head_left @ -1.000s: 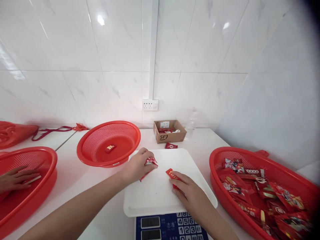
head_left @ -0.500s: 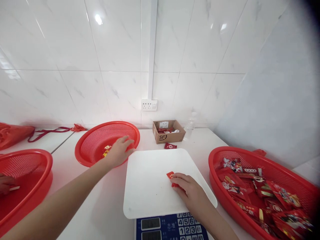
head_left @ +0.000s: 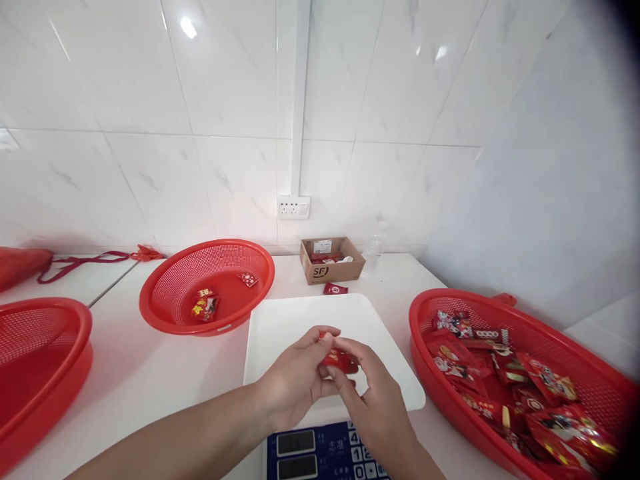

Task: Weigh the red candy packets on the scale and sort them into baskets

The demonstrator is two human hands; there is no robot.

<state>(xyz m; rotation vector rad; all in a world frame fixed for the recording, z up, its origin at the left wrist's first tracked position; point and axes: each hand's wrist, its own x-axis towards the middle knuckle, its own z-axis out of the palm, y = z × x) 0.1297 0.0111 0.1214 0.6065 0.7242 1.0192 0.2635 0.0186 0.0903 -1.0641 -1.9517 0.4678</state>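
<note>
Both of my hands meet over the white pan (head_left: 275,327) of a digital scale (head_left: 330,447). Between them is a small red wrapped packet (head_left: 337,360), partly covered by my fingers. My left hand (head_left: 300,380) is closed on its left side, thumb on top. My right hand (head_left: 373,387) grips it from the right with thumb and fingers. Behind my left forearm stands a round red basket (head_left: 165,293) holding several small red and gold packets (head_left: 205,307).
To the right is a large red basket (head_left: 417,313) with many red snack packets (head_left: 540,400). Another red basket (head_left: 75,327) sits at the left edge. A cardboard box (head_left: 333,270), a loose red packet (head_left: 335,289) and a clear bottle (head_left: 375,243) stand behind the scale.
My left hand has come from the round basket to the scale and joined my right hand at the red packet. Another person's hand at the far left is out of view.
</note>
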